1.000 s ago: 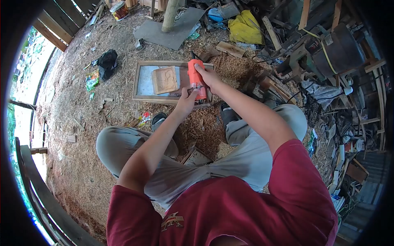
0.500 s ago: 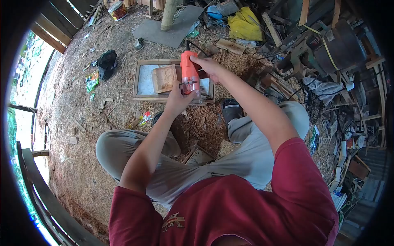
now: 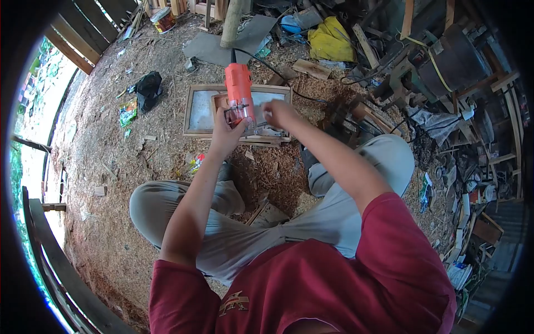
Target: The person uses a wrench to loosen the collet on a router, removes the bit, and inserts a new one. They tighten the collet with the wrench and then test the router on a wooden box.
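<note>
Left hand (image 3: 226, 135): gripping power tool (image 3: 238, 84); right hand (image 3: 281, 114): half-curled, contents unclear; step: seemingly tool handling; next: likely steady grip

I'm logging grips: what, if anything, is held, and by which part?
The left hand holds the orange power tool by its clear lower section. Whether the right hand, beside it, holds anything cannot be told.

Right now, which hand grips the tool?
The left hand, holding the orange tool by its clear end; the right hand is beside it, not gripping.
</note>
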The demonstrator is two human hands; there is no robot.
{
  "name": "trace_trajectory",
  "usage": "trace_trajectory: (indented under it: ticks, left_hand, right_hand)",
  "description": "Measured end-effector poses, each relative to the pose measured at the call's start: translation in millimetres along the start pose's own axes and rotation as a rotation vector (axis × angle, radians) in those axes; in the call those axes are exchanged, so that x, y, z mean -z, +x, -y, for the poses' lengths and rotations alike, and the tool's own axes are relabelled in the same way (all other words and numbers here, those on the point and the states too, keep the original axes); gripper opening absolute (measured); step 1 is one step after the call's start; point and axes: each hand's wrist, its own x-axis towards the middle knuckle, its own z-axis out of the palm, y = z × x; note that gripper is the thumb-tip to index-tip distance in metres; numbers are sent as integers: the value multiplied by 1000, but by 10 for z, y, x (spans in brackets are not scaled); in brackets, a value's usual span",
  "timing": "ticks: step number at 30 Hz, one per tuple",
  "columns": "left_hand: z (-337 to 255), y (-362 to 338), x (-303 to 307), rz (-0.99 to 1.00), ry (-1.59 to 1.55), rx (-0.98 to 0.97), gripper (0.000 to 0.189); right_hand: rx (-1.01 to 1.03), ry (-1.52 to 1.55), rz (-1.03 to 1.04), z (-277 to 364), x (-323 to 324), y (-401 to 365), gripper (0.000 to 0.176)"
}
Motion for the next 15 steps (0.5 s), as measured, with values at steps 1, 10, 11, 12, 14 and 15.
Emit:
trace_trajectory:
  ticks: [1,10,11,12,14,15]
  left_hand:
    - [-33,-29,-7,-15,-36,21,42]
    - [149,-125,33,-41,30,54,42]
    - [130,-145,-2,-48,26,61,42]
    - [100,-159,-40,-54,21,66,42]
    - [36,-166,-94,-49,0,70,43]
    - [55,-158,-96,-46,36,69,43]
  right_hand:
    - [78,-124,35,31,-20,-112,16]
    - [274,-503,91,86,-121,-268,36]
    - [272,-529,109,144,-72,-282,36]
    - [253,-475,110,121,-87,-262,34]
    - [214,-365,118,49,-101,-248,29]
    - [151,-290,177,49,-33,-246,28]
